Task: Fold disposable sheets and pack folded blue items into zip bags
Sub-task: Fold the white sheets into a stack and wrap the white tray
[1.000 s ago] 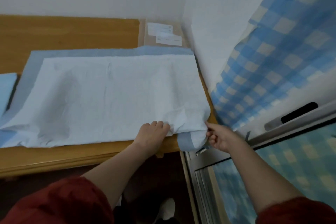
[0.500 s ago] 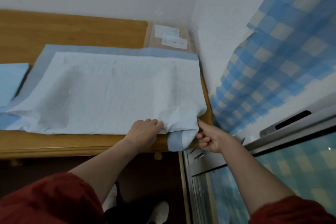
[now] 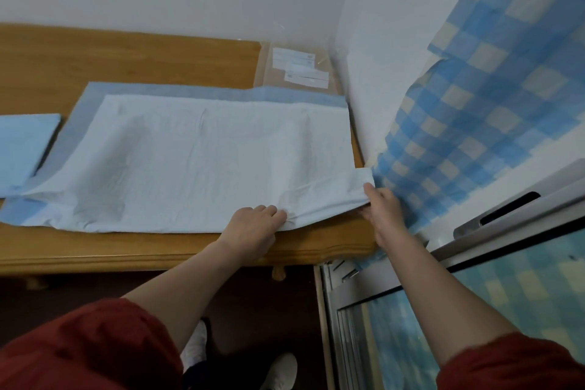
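Both hands pinch the white, blue-bordered disposable sheet [image 3: 205,161] at the front-right corner of the wooden surface [image 3: 126,54], left hand [image 3: 253,228] inboard of right hand [image 3: 381,209]; its long axis extends leftward.

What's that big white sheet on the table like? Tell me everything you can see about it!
The sheet is big, thin and papery-looking. It is white and faintly quilted in the middle, with a blue border showing along its far and left edges. It lies spread out and wrinkled across the wooden table. Its near right corner is bunched and raised off the table: the left hand grips the near edge, and the right hand pinches the corner at the table's end.
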